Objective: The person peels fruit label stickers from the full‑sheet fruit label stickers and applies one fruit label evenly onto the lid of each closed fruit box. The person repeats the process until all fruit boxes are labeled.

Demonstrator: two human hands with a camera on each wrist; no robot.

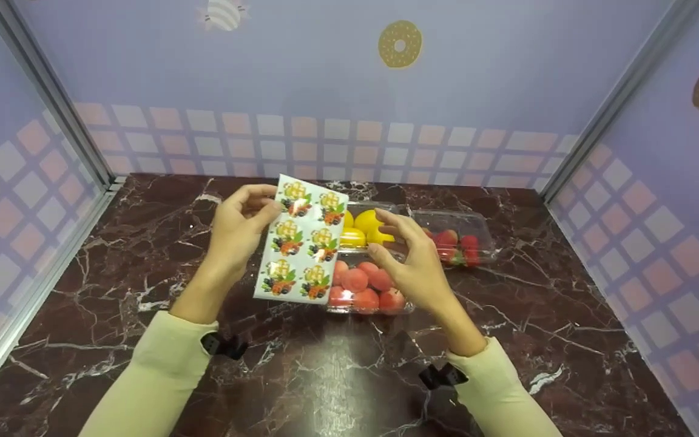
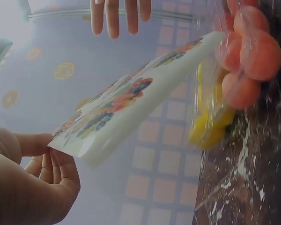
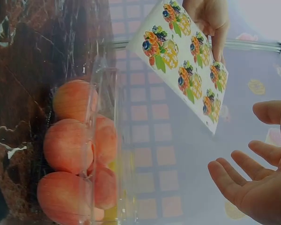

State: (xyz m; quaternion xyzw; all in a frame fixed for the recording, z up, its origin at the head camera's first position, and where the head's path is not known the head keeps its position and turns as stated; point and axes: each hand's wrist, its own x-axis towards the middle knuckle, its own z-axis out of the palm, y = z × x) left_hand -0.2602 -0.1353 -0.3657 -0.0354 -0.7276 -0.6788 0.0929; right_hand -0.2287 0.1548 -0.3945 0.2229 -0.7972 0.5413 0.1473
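Note:
My left hand (image 1: 237,227) pinches a white sticker sheet (image 1: 301,240) near its upper left edge, thumb on the printed face. Several fruit-and-waffle stickers show on the sheet, which is held up above the table. My right hand (image 1: 411,258) hovers to the right of the sheet with fingers spread and slightly bent, holding nothing. Beneath and between the hands, a clear plastic box of peaches (image 1: 364,288) sits on the table, partly covered by the sheet. In the right wrist view the peaches (image 3: 68,145) show through the clear plastic.
Behind the peaches stands a clear box of yellow fruit (image 1: 358,224), partly hidden by the right hand. A clear box of strawberries (image 1: 455,243) lies to its right. All rest on a dark marbled table (image 1: 301,376), with patterned walls (image 1: 325,85) at the back and sides.

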